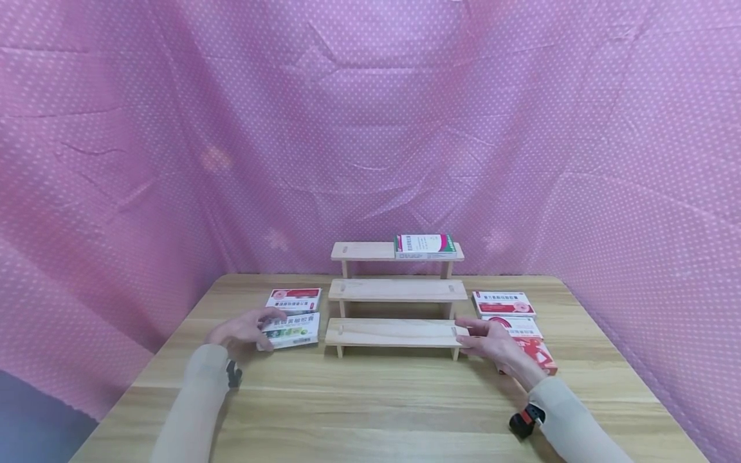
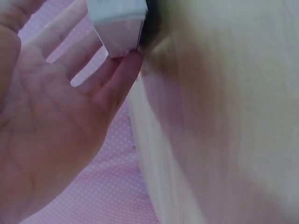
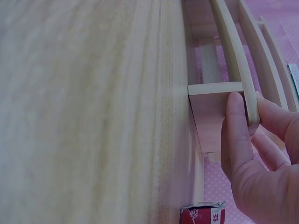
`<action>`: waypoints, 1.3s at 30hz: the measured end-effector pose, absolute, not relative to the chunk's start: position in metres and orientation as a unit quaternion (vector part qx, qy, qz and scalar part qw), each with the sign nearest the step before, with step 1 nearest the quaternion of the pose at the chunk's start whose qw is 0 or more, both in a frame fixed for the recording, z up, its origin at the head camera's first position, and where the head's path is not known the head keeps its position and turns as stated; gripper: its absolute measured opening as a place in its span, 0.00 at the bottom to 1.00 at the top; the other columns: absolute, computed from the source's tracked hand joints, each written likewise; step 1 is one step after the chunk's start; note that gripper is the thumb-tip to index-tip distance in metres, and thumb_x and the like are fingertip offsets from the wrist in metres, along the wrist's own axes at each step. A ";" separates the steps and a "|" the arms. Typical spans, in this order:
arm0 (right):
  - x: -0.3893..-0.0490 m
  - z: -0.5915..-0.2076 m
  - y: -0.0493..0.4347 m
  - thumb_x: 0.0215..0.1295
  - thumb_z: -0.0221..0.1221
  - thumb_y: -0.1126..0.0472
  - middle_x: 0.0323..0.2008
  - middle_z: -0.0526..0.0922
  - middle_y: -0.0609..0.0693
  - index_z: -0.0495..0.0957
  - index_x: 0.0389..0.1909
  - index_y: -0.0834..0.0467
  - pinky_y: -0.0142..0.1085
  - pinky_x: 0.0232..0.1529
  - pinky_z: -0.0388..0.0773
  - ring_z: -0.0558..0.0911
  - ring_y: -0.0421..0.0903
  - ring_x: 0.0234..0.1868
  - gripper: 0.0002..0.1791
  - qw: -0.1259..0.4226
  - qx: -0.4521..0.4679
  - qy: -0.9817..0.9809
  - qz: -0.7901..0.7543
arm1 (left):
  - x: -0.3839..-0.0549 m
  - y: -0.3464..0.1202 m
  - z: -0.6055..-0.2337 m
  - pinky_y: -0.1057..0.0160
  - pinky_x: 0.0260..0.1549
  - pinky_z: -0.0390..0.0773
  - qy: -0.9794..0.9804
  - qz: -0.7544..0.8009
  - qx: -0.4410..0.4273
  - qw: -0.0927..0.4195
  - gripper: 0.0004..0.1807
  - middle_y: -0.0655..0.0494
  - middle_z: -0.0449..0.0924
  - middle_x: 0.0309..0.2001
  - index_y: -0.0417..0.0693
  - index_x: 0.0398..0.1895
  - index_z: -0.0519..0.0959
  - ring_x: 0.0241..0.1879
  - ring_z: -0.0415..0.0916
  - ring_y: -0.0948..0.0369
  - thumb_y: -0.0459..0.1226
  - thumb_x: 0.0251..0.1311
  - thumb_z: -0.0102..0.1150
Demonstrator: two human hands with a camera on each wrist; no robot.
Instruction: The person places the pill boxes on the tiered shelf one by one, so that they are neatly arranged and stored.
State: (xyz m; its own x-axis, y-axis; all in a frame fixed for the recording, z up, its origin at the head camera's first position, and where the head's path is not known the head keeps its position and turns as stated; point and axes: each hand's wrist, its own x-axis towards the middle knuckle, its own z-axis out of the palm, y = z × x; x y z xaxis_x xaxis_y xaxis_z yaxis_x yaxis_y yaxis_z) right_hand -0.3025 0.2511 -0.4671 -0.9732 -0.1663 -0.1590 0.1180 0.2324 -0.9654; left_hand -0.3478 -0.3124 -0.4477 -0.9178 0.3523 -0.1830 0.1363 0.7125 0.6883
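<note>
Table (image 1: 359,402) woodgrained, curtain (image 1: 370,141) pink; left grip (image 1: 244,328) holds carton (image 1: 294,330), right grip (image 1: 493,343) pinches stand (image 1: 396,332).

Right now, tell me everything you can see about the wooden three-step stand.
The stand looks like pale, unpainted wood: three flat boards rising like steps toward the back, on legs. It stands upright on the table, with boxes to either side. The right hand pinches the lowest board's right end, and a white, green and pink box lies flat on the top board's right part.
</note>
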 end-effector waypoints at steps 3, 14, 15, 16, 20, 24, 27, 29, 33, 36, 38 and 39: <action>-0.302 -0.467 0.252 0.60 0.67 0.60 0.63 0.73 0.64 0.71 0.66 0.61 0.42 0.50 0.85 0.83 0.45 0.45 0.32 0.116 -0.017 0.776 -0.620 | -0.347 -0.313 -0.445 0.26 0.66 0.49 0.911 0.362 0.129 0.152 0.45 0.36 0.58 0.72 0.54 0.67 0.70 0.69 0.54 0.37 0.36 0.37 0.75; -0.302 -0.467 0.251 0.61 0.66 0.60 0.64 0.73 0.64 0.70 0.66 0.62 0.42 0.50 0.85 0.83 0.44 0.46 0.32 0.118 -0.017 0.778 -0.617 | -0.347 -0.315 -0.432 0.44 0.62 0.66 0.905 0.386 0.137 0.116 0.48 0.37 0.66 0.68 0.46 0.72 0.63 0.61 0.66 0.44 0.35 0.44 0.74; -0.303 -0.467 0.251 0.61 0.66 0.60 0.64 0.73 0.64 0.71 0.66 0.62 0.41 0.50 0.85 0.83 0.44 0.46 0.32 0.118 -0.015 0.778 -0.617 | -0.347 -0.315 -0.430 0.48 0.60 0.68 0.902 0.393 0.138 0.113 0.48 0.37 0.66 0.67 0.46 0.72 0.63 0.60 0.67 0.45 0.35 0.44 0.73; -0.303 -0.467 0.250 0.61 0.66 0.60 0.64 0.73 0.64 0.71 0.66 0.62 0.41 0.49 0.85 0.83 0.44 0.45 0.32 0.117 -0.014 0.779 -0.615 | -0.348 -0.314 -0.429 0.51 0.59 0.69 0.899 0.401 0.140 0.111 0.48 0.37 0.67 0.66 0.45 0.72 0.62 0.59 0.68 0.45 0.34 0.45 0.73; -0.304 -0.466 0.250 0.61 0.66 0.62 0.62 0.75 0.64 0.71 0.66 0.62 0.40 0.49 0.85 0.83 0.44 0.45 0.31 0.117 -0.012 0.782 -0.612 | -0.349 -0.314 -0.421 0.58 0.56 0.73 0.890 0.418 0.157 0.096 0.46 0.38 0.70 0.64 0.44 0.72 0.63 0.58 0.71 0.45 0.36 0.47 0.73; -0.303 -0.466 0.250 0.62 0.65 0.62 0.62 0.75 0.65 0.70 0.66 0.63 0.40 0.49 0.85 0.83 0.43 0.45 0.32 0.117 -0.015 0.780 -0.615 | -0.353 -0.311 -0.414 0.58 0.57 0.73 0.884 0.429 0.173 0.074 0.45 0.41 0.72 0.63 0.42 0.71 0.64 0.59 0.71 0.46 0.39 0.47 0.74; -0.303 -0.467 0.250 0.61 0.65 0.63 0.63 0.74 0.65 0.69 0.67 0.63 0.40 0.49 0.85 0.83 0.43 0.45 0.32 0.118 -0.018 0.777 -0.618 | -0.357 -0.307 -0.408 0.59 0.55 0.74 0.879 0.443 0.166 0.066 0.46 0.43 0.74 0.62 0.42 0.70 0.65 0.57 0.72 0.49 0.39 0.46 0.75; -0.302 -0.467 0.250 0.61 0.65 0.63 0.63 0.73 0.65 0.69 0.67 0.63 0.41 0.49 0.85 0.83 0.43 0.45 0.32 0.117 -0.020 0.776 -0.619 | -0.359 -0.304 -0.405 0.61 0.54 0.76 0.872 0.457 0.160 0.066 0.45 0.43 0.75 0.61 0.43 0.70 0.65 0.56 0.73 0.49 0.38 0.46 0.75; -0.302 -0.467 0.250 0.62 0.65 0.64 0.63 0.73 0.66 0.69 0.67 0.64 0.42 0.50 0.85 0.83 0.44 0.46 0.32 0.116 -0.025 0.776 -0.619 | -0.361 -0.295 -0.395 0.66 0.54 0.75 0.868 0.468 0.157 0.050 0.45 0.42 0.74 0.62 0.43 0.71 0.64 0.59 0.72 0.48 0.38 0.48 0.74; -0.302 -0.467 0.251 0.62 0.65 0.63 0.63 0.73 0.66 0.69 0.67 0.64 0.42 0.50 0.85 0.83 0.44 0.46 0.32 0.118 -0.022 0.778 -0.617 | -0.364 -0.288 -0.389 0.61 0.59 0.74 0.867 0.470 0.161 0.034 0.45 0.41 0.72 0.64 0.41 0.72 0.62 0.62 0.69 0.46 0.38 0.50 0.73; -0.303 -0.466 0.251 0.62 0.65 0.63 0.63 0.73 0.65 0.69 0.67 0.63 0.42 0.50 0.85 0.83 0.44 0.46 0.31 0.119 -0.017 0.778 -0.617 | -0.366 -0.282 -0.385 0.53 0.62 0.73 0.866 0.472 0.165 0.026 0.45 0.39 0.71 0.64 0.40 0.72 0.62 0.63 0.69 0.43 0.37 0.50 0.72; -0.303 -0.467 0.251 0.62 0.65 0.63 0.63 0.74 0.65 0.70 0.66 0.62 0.41 0.50 0.85 0.83 0.44 0.46 0.31 0.119 -0.014 0.778 -0.617 | -0.367 -0.279 -0.382 0.50 0.63 0.73 0.866 0.471 0.165 0.021 0.45 0.39 0.71 0.65 0.41 0.72 0.62 0.64 0.68 0.43 0.38 0.50 0.72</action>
